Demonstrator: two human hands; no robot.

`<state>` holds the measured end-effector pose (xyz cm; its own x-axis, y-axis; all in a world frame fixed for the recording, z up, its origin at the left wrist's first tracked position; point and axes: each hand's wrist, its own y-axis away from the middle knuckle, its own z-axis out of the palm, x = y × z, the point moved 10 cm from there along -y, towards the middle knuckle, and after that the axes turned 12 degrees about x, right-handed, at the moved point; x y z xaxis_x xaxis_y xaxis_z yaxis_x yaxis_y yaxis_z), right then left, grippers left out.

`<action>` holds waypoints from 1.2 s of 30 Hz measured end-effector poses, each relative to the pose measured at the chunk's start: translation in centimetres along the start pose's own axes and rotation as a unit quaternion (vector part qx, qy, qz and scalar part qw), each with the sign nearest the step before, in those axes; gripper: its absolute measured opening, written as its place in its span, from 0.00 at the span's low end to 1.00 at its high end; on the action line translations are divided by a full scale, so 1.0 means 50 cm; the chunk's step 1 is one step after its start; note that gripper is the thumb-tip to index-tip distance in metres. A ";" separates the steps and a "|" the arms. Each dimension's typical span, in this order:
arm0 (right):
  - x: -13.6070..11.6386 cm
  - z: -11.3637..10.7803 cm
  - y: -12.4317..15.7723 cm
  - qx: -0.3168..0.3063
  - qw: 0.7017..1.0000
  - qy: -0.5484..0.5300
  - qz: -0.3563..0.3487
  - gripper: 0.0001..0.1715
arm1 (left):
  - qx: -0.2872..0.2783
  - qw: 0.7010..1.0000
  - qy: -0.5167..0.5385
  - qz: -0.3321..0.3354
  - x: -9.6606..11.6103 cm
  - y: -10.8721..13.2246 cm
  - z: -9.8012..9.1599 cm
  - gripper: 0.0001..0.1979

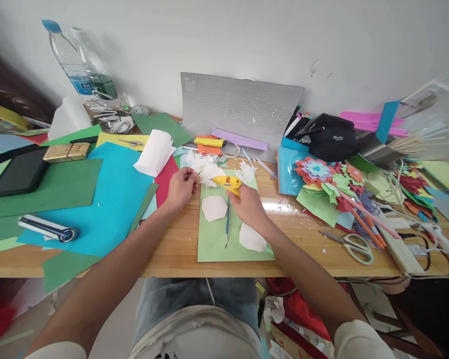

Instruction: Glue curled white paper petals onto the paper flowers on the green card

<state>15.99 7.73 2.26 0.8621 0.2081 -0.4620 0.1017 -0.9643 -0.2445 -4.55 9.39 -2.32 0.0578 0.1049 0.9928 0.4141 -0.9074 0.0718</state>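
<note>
My right hand [249, 207] is wrapped round a yellow hot glue gun [228, 181], whose nozzle points left over crumpled white paper pieces [201, 163]. To the left of the nozzle my left hand [181, 188] is closed, thumb and fingers pressed together beside those pieces; what it pinches, if anything, is too small to make out. Under the glue gun lies a light green sheet [213, 244]. On this sheet are a white cut paper shape [214, 208], another white paper shape [252, 238] partly behind my right forearm, and a thin blue paintbrush [227, 224].
A grey cutting mat [239, 107] leans on the wall. At left are blue paper [112, 184], a paper roll [155, 152], a utility knife [48, 228] and bottles [69, 60]. Scissors [353, 245], paper flowers [316, 169] and a black pouch [333, 137] lie right.
</note>
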 end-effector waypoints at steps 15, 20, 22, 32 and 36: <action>0.253 -0.199 0.114 0.256 0.924 -0.224 0.173 0.23 | -0.009 0.993 -0.097 0.067 0.026 0.004 -0.001 0.10; 0.368 -0.201 0.170 0.266 0.940 -0.120 0.177 0.26 | -0.007 0.973 -0.181 0.139 0.043 0.016 0.010 0.10; 0.372 -0.192 0.171 0.256 0.953 -0.066 0.151 0.24 | -0.005 0.968 -0.199 0.151 0.043 0.017 0.014 0.11; 0.369 -0.190 0.166 0.221 0.957 -0.031 0.186 0.29 | 0.002 0.965 -0.231 0.126 0.042 0.018 0.011 0.13; 0.375 -0.190 0.175 0.238 0.942 -0.123 0.203 0.34 | 0.002 0.965 -0.230 0.126 0.045 0.021 0.010 0.13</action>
<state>37.77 1.63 -0.44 0.6349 -0.0737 -0.7690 -0.4965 -0.8016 -0.3330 -3.53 8.90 -0.07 0.5543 0.0522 0.8306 0.3380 -0.9262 -0.1673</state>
